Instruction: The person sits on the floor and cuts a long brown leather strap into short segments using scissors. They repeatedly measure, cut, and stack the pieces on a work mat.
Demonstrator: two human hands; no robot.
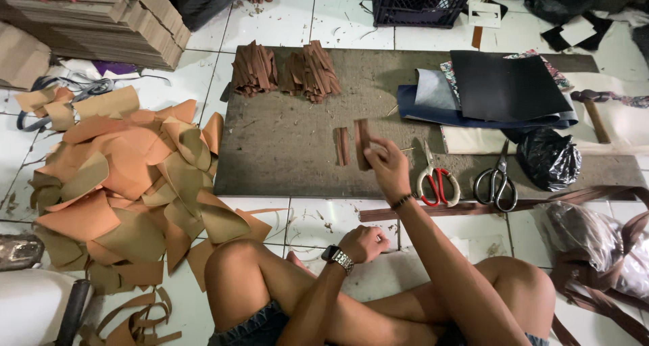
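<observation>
step: stacking strips | right hand (387, 162) fingers pinched shut on brown strip (363, 144) over mat (284, 150), by strip pile (343, 146) | left hand (364, 243) fisted, empty, at 6 o'clock | next, I'd judge: align, lower squarely

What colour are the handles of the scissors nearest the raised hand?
Red, with pale trim, on the red-handled scissors; the only view, the head camera, shows them lying on the mat.

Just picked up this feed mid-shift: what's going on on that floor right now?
A person sits cross-legged on a tiled floor at a grey work mat. Their right hand holds a small brown strip upright over the mat, beside another strip lying flat. The left hand rests closed near the knee, holding nothing visible. Bundles of brown strips sit at the mat's far edge, two pairs of scissors to the right, and orange cut pieces on the left.
</observation>
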